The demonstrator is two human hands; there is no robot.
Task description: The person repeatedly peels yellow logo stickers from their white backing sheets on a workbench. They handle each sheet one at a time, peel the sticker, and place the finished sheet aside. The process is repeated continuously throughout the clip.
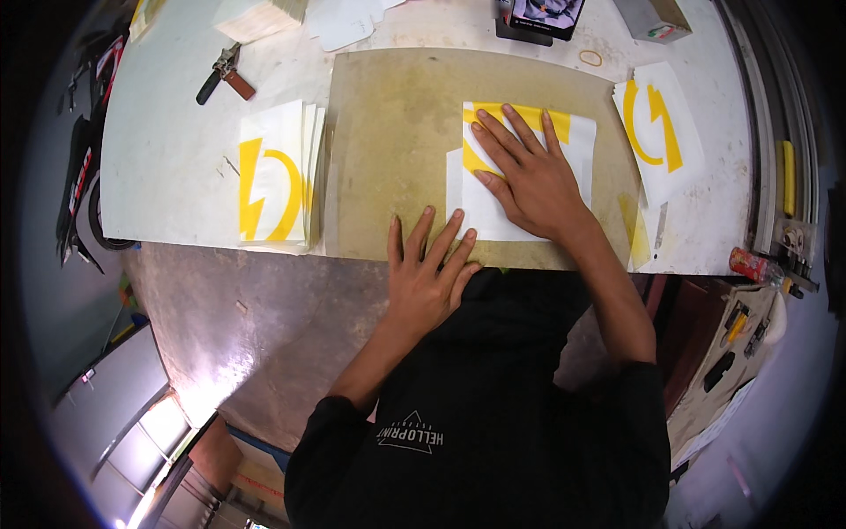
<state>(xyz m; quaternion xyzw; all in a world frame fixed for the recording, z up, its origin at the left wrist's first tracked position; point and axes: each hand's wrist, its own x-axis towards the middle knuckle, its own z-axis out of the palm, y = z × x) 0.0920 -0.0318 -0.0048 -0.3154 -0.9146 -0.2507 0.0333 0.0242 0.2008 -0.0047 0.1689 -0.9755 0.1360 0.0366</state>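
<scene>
One white sheet with a yellow shape (520, 198) is lying on the brownish cutting mat (397, 132), near its front edge, and I am pressing it flat with my right hand (529, 176). The fingers are spread and open, gripping nothing. My left hand (427, 273) is resting flat on the mat's front edge, just beside the sheet, also open. A stack of similar sheets (278, 176) is lying to the left of the mat, another sheet (661, 128) to the right. A cutter knife (225, 75) is lying further back.

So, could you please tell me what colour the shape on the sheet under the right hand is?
Yellow on a white sheet, seen in the head view.
</scene>
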